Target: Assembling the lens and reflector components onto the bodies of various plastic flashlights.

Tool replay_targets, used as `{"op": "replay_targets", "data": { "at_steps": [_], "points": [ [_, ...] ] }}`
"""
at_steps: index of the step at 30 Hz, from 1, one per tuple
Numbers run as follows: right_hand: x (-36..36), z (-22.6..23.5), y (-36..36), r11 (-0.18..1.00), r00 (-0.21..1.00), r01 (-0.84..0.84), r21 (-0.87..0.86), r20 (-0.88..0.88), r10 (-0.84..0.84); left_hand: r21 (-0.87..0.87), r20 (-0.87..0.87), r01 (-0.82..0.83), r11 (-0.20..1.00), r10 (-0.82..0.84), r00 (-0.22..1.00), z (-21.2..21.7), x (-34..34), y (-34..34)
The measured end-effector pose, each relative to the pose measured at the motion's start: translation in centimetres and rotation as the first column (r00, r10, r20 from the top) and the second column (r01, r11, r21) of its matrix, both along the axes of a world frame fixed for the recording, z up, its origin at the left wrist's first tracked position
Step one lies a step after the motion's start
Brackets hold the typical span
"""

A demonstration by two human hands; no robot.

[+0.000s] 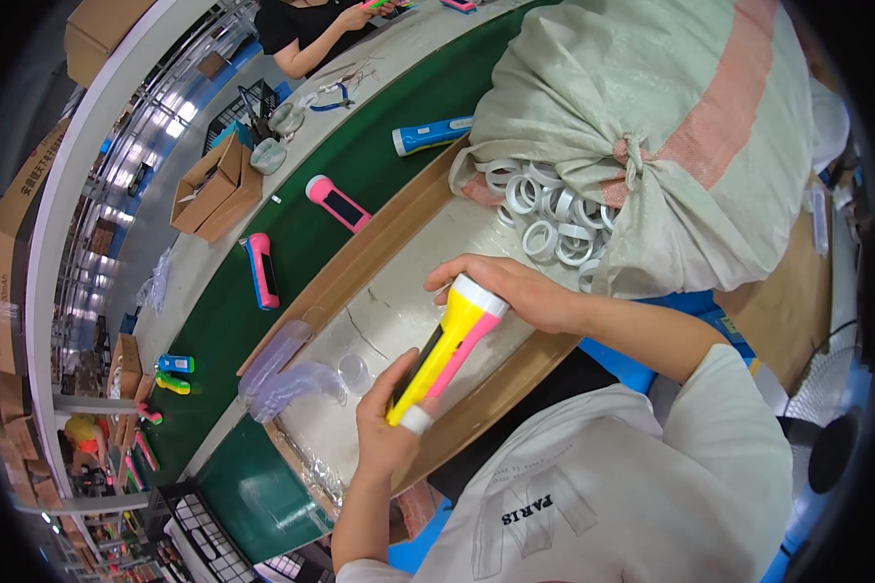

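Note:
A yellow and pink flashlight (pixel 444 352) with a dark panel along its side is held at a slant in front of my body. My left hand (pixel 387 413) is closed round its lower end, near the white tail. At the upper end, my right hand (pixel 511 289) grips the white ring round the head, its fingers curled over the far side and partly hidden. Beyond my right hand, many loose white rings (pixel 554 209) lie in a shallow cardboard tray (pixel 399 282), at the mouth of a large woven sack (pixel 593 107).
Stacks of clear round plastic pieces (pixel 297 384) lie at the tray's left end. On the green belt (pixel 214 330) rest pink flashlights (pixel 338 203) and a blue one (pixel 430 136). Behind it stand a small cardboard box (pixel 214 189) and pliers (pixel 334 100). Another person (pixel 311 39) works across the belt.

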State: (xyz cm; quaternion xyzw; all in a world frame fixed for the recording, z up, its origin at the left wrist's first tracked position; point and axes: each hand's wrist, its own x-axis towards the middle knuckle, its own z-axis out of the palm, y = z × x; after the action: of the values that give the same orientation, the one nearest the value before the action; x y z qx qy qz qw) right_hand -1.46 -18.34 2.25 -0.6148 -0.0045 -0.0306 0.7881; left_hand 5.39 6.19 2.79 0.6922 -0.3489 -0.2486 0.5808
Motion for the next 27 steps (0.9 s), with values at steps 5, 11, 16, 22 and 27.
{"op": "replay_targets", "data": {
  "at_steps": [5,11,16,22,27],
  "points": [
    [-0.7,0.3,0.6,0.970,0.987,0.012,0.242,0.150,-0.049,-0.181,-0.846,-0.094,0.979,-0.106,0.522,-1.6,-1.6,-1.5],
    [1.0,-0.8,2.9,0.931,0.971,0.230,0.284,-0.128,-0.201,0.170,0.427,-0.178,0.969,0.091,0.900,-2.8,-5.1,-3.1],
    [0.5,-0.1,2.8,0.793,0.985,0.044,0.607,-0.159,0.066,-0.322,-0.660,-0.123,0.939,-0.129,0.740,-3.1,-5.1,-2.6],
    [0.0,0.2,3.9,0.951,0.983,0.158,0.264,-0.131,-0.127,-0.167,-0.791,-0.272,0.948,0.035,0.611,-2.7,-5.2,-1.7],
    [0.1,-0.3,3.9,0.827,0.997,0.080,0.557,-0.059,-0.058,-0.253,-0.786,-0.067,0.965,-0.165,0.596,-3.3,-5.6,-1.1]
  ]
}}
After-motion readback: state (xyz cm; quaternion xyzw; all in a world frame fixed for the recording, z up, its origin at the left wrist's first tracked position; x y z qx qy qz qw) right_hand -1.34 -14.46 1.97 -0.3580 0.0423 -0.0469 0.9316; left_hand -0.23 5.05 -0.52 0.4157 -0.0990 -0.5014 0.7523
